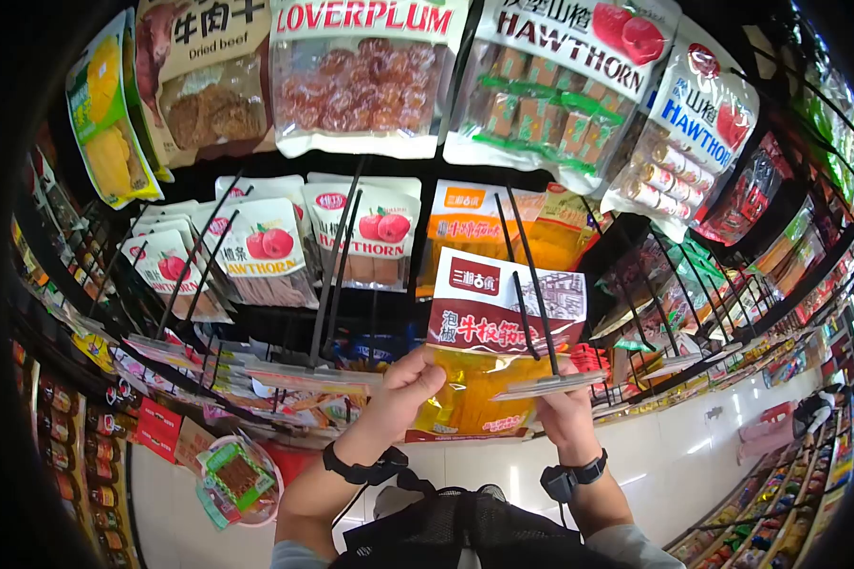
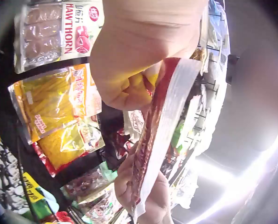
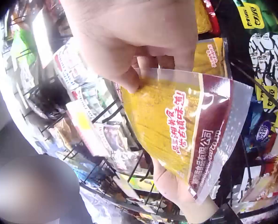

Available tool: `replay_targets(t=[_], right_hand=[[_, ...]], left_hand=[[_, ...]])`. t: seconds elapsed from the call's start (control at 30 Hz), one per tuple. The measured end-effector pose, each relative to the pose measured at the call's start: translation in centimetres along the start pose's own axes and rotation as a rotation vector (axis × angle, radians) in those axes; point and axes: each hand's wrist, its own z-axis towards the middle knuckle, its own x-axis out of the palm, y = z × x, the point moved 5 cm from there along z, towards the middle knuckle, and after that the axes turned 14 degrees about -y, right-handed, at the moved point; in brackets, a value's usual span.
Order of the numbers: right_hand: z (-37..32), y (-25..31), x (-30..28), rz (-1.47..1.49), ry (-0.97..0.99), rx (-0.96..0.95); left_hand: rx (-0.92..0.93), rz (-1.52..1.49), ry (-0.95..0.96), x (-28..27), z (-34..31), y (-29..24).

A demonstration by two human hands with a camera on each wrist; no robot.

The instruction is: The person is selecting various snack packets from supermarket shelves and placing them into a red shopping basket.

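Both hands hold one snack bag (image 1: 479, 384) upright in front of the hanging hooks, one hand at each side edge. It has a white and maroon top and a clear window over yellow strips. My left hand (image 1: 406, 398) pinches the left edge, thumb on the front, other fingers behind. The right hand (image 1: 567, 412) grips the opposite edge; a clear tag holder (image 1: 552, 384) on a hook end overlaps it in the head view. In the right wrist view the bag's maroon lower band (image 3: 209, 135) faces the camera, and the left hand (image 3: 169, 182) shows below it.
Hooks (image 1: 527, 275) jut toward me around the bag's top. Behind hangs an orange bag (image 1: 465, 228); hawthorn packs (image 1: 266, 251) hang to the left. Larger pouches (image 1: 370, 85) hang above. A round pink-rimmed container (image 1: 273, 484) with packs stands on the floor at lower left.
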Motion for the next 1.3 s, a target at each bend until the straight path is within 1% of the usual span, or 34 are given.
replay_targets(t=[0.07,0.23,0.27,0.4,0.47,0.57,0.77,0.8,0.83,0.87,0.9,0.97,1.0,1.1,1.2,1.3], right_hand=[[-2.1,1.3,0.8,0.019,-0.004,-0.027],[-6.0,3.2,1.8,0.04,0.045,-0.107],[-7.0,4.2,3.0,0.017,0.009,-0.159],[-9.4,3.9,1.1,0.021,0.102,-0.178],[-11.0,3.9,0.6,0.017,0.103,-0.183],[-13.1,3.6,0.0,0.002,0.107,-0.178],[-17.7,0.1,-2.8,-0.082,0.068,-0.068],[-18.2,-1.3,-4.2,-0.103,0.065,-0.052],[-19.0,-1.7,-4.1,-0.103,0.06,-0.026],[-19.8,-1.9,-3.7,-0.103,0.059,0.001],[-20.5,-2.4,-3.6,-0.107,0.06,0.032],[-21.4,-4.4,-4.4,-0.112,0.119,0.079],[-21.8,-5.4,-4.6,-0.113,0.151,0.098],[-23.0,-7.7,-3.9,-0.158,0.168,0.177],[-23.6,-10.8,-3.7,-0.214,0.279,0.202],[-24.1,-13.7,-2.3,-0.234,0.313,0.295]], left_hand=[[0.044,0.011,0.034,0.1,-1.2,0.2],[0.097,0.009,0.025,1.5,-4.8,-0.7],[0.11,0.01,0.019,1.9,-5.4,-0.8],[0.135,-0.002,0.009,2.3,-8.1,-0.2],[0.131,-0.012,-0.003,2.0,-9.8,0.9],[0.113,-0.036,-0.03,2.5,-12.2,1.2],[0.055,-0.001,-0.111,1.7,-18.2,3.4],[0.048,0.027,-0.127,1.2,-19.4,3.9],[0.047,0.055,-0.145,0.5,-20.5,4.4],[0.01,0.063,-0.215,-1.3,-21.6,6.0],[-0.008,0.072,-0.241,-1.3,-22.6,5.8],[-0.048,0.084,-0.3,-1.1,-24.8,5.5],[-0.054,0.113,-0.314,-2.5,-25.9,6.4],[-0.092,0.139,-0.368,-4.2,-28.9,6.6],[-0.122,0.233,-0.477,-6.9,-31.5,7.4],[-0.16,0.346,-0.519,-9.9,-33.4,8.5]])
